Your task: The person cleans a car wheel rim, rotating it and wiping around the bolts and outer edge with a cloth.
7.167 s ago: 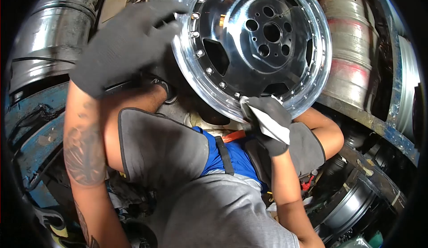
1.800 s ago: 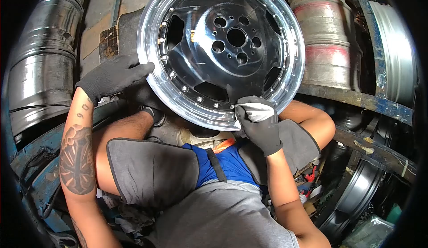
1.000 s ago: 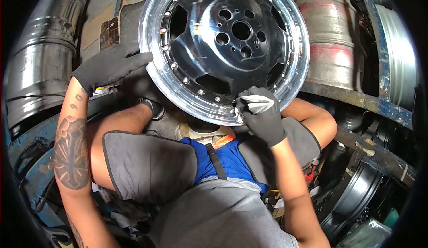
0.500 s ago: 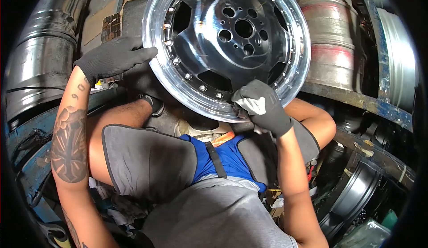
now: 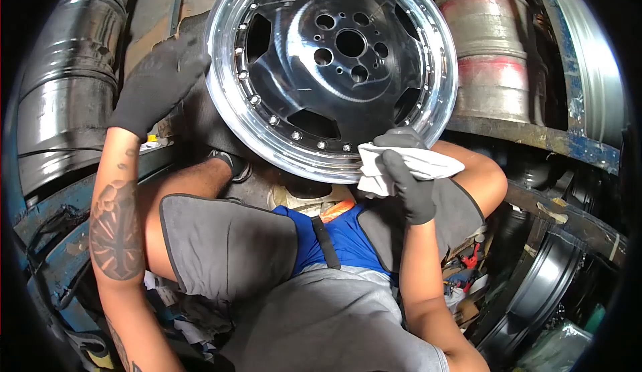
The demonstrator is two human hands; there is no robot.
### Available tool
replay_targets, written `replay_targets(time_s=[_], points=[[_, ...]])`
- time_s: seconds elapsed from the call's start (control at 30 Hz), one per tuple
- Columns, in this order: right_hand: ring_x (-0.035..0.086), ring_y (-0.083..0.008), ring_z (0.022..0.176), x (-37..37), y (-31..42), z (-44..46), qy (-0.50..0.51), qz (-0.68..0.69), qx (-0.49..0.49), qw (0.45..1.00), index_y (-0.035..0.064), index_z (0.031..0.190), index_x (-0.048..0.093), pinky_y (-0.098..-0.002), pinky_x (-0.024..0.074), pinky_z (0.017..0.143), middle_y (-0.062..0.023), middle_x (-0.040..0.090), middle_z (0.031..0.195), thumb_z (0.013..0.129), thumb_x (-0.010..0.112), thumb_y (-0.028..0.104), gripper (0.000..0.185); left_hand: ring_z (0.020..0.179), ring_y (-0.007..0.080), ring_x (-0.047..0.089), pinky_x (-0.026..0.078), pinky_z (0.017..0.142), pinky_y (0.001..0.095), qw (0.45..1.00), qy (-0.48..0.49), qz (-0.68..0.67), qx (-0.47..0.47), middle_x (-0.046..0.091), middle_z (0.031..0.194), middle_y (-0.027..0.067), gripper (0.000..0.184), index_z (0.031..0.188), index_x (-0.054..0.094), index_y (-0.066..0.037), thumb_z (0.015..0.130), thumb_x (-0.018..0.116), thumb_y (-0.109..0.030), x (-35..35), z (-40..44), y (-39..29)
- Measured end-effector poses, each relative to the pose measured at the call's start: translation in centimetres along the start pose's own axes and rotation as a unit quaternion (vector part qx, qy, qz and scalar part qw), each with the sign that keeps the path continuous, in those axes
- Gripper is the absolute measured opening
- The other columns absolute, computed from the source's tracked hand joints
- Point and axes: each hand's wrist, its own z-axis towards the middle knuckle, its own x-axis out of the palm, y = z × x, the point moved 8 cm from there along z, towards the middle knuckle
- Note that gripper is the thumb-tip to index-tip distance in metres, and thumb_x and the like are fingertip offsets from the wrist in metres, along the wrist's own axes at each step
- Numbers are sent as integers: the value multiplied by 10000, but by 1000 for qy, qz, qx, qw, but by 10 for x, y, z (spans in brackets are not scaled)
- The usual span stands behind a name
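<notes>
One white cloth (image 5: 435, 163) is clamped in the grip of the right hand (image 5: 415, 195), between the thumb and the gloved fingers. It is folded loosely, and one end hangs out to the side. The cloth lies over the lower right part of the outer lip (image 5: 301, 166) of the wheel (image 5: 364, 108), but how strongly it presses, I cannot tell. The wheel is in front of the person, above the knees in the view, with its dark face turned to the camera; its top edge is cut by the frame. The left hand (image 5: 159, 81) is at the left edge of the wheel. Its fingers are blurred, so I cannot tell if they touch or hold the lip.

For good work, I think the cloth should be flat under the fingertips, with the loose end gathered, because the small bolts (image 5: 296, 135) around the face could catch it. Light and even pressure along the curve seems better than hard rubbing, since the shiny surface may take a scratch from any grit. It would also be wise to have the left palm firm on the lip, so that the wheel does not turn or lean away.
</notes>
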Motion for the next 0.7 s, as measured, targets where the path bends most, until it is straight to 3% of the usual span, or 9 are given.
replay_targets(time_s=[0.07, 0.1, 0.2, 0.23, 0.3, 0.4, 0.6, 0.67, 0.7], points=[[755, -206, 929, 7, 6, -3, 26, -18, -116, 993, -2, 1253, 661, -328, 627, 735, -138, 663, 1193, 1003, 714, 204, 328, 1231, 334, 682, 522, 1050, 439, 981, -165, 65, 72, 718, 1275, 204, 494, 1414, 642, -84, 1028, 680, -390, -20, 1, -19], [761, -207, 920, 19, 12, -7, 32, 90, -64, 993, -2, 1275, 643, -327, 629, 734, -143, 658, 1203, 1014, 699, 209, 341, 1213, 333, 687, 532, 1039, 443, 981, -179, 14, 70, 723, 1279, 172, 433, 1366, 677, -104, 1008, 706, -346, -28, -4, -49], [695, -213, 1079, 32, 9, -8, 20, 185, -37, 982, -7, 1269, 648, -361, 560, 982, -134, 695, 1157, 1074, 590, 318, 383, 1098, 292, 723, 548, 996, 389, 950, -9, -233, 208, 727, 1204, 153, 369, 1295, 697, -65, 1010, 721, -299, -2, -23, -138], [704, -213, 1069, 30, 8, -8, 18, 207, -23, 978, -1, 1279, 638, -362, 568, 971, -137, 709, 1148, 1083, 579, 334, 393, 1036, 261, 726, 561, 958, 388, 927, 72, -294, 222, 722, 1189, 166, 399, 1307, 680, -36, 1010, 717, -300, 12, -33, -164], [732, -221, 1049, 26, 8, -8, 0, 243, -1, 970, 22, 1316, 597, -362, 598, 935, -141, 745, 1132, 1100, 548, 411, 448, 962, 187, 714, 571, 885, 349, 882, 173, -380, 217, 740, 1060, 141, 417, 1307, 677, -8, 1006, 724, -292, 31, -44, -200], [715, -164, 1041, 10, 26, 3, 4, 203, -17, 979, 33, 1273, 635, -320, 583, 916, -95, 718, 1124, 1074, 632, 283, 319, 896, 80, 658, 552, 806, 297, 835, 246, -482, 100, 741, 951, 35, 371, 1187, 724, 32, 1031, 713, -305, 55, -45, -217], [643, -158, 1174, -71, 117, 39, 20, 161, -158, 974, -8, 1389, 594, -322, 528, 1039, -86, 655, 1287, 1022, 656, 152, 405, 793, 36, 561, 474, 701, 249, 881, 162, -438, 78, 666, 869, -33, 295, 1046, 753, -15, 1017, 735, -308, 33, -17, -208], [647, -170, 1179, -90, 145, 48, -11, -42, -199, 979, 16, 1409, 598, -331, 518, 1059, -84, 663, 1326, 996, 714, 185, 460, 758, 29, 518, 432, 675, 225, 878, 181, -441, 52, 625, 845, -52, 283, 1055, 753, -22, 1006, 743, -301, 30, -13, -205], [656, -200, 1196, -83, 154, 54, 60, -132, -213, 966, 37, 1426, 598, -346, 516, 1066, -98, 675, 1339, 997, 733, 235, 492, 732, 40, 533, 447, 664, 239, 879, 160, -446, 55, 626, 810, -39, 317, 1045, 754, -4, 1008, 732, -318, 31, -8, -203]])
